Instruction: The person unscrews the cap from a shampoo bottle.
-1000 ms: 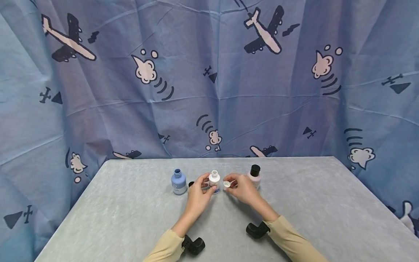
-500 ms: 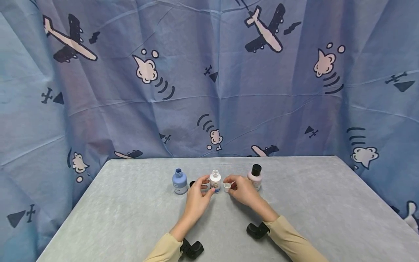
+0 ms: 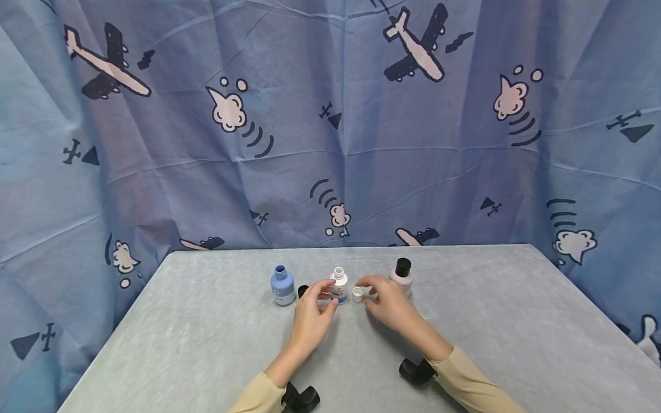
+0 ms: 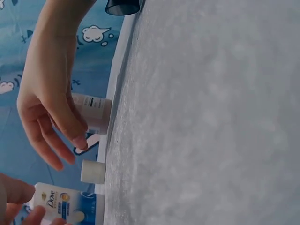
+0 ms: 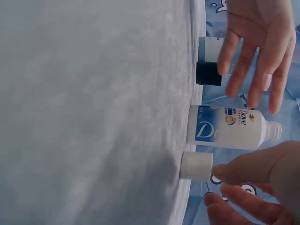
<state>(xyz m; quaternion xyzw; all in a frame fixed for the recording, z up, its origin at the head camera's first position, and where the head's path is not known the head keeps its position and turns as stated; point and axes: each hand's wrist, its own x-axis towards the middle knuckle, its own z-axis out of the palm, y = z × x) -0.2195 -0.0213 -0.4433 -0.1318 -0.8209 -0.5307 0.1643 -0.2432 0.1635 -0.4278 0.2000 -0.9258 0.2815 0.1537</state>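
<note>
An uncapped white Dove bottle (image 3: 339,280) stands upright on the table. Its white cap (image 3: 357,295) rests on the table just to its right. My left hand (image 3: 311,318) is beside the bottle with loosely bent fingers; the right wrist view shows a gap between the left fingers (image 5: 246,65) and the bottle. My right hand (image 3: 391,304) hovers beside the cap, thumb and fingers spread apart. In the left wrist view the cap (image 4: 93,172) stands free below the right hand (image 4: 51,98).
An uncapped blue bottle (image 3: 282,289) stands at the left, with a black cap (image 3: 303,290) on the table beside it. Behind my right hand is a pale pink bottle (image 3: 401,278) with its black cap on. A patterned blue curtain (image 3: 330,126) hangs behind the grey table (image 3: 206,344).
The right hand has set the white cap on the table, let it go and drawn slightly right. The left fingers have come off the white bottle, which stays where it was.
</note>
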